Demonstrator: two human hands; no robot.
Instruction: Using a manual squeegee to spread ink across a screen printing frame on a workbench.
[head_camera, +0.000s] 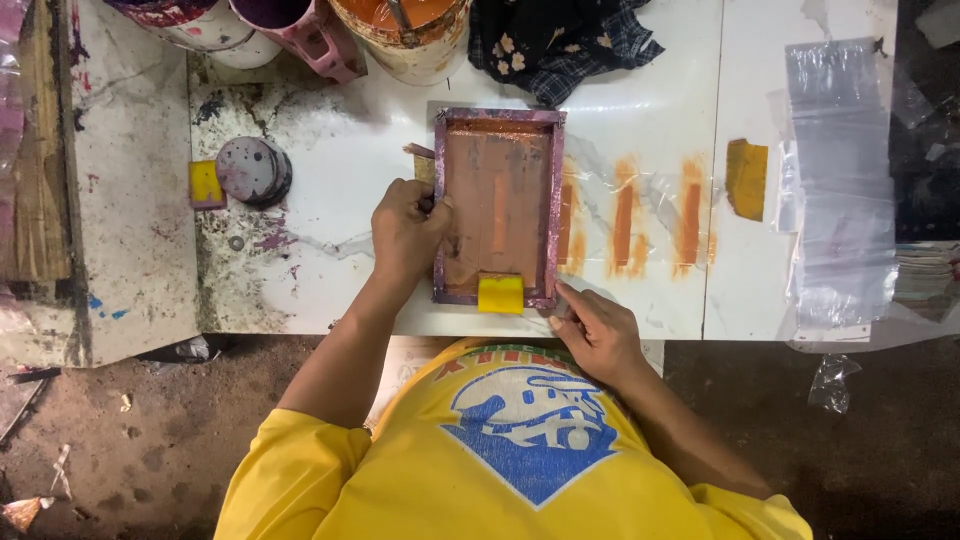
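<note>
The screen frame (500, 205) sits flat on the white table (330, 270), about dead centre, long side running 12 to 6. The left hand (405, 232) is pressed on the frame's 9 o'clock edge, fingers curled over the rail and gripping it. The right hand (597, 335) is down at the frame's 5 o'clock corner, fingertips pinched on the corner or on the clear film (640, 215) under it; can't tell which, and can't tell how tight. The yellow squeegee (500, 294) rests on the frame's 6 o'clock rail with nobody holding it.

What I'd worry about: that squeegee is loose on the near rail, so if the frame tips it could slide off toward the shirt (520, 450). The film at 3 o'clock already carries orange stripes (655, 215) that look wet, so dragging the frame sideways instead of lifting it straight would probably smear them. Only one hand really has the frame, so an uneven lift could twist it. The paint buckets (410, 35) at 12 o'clock are near enough for the frame's far end to knock.
</note>
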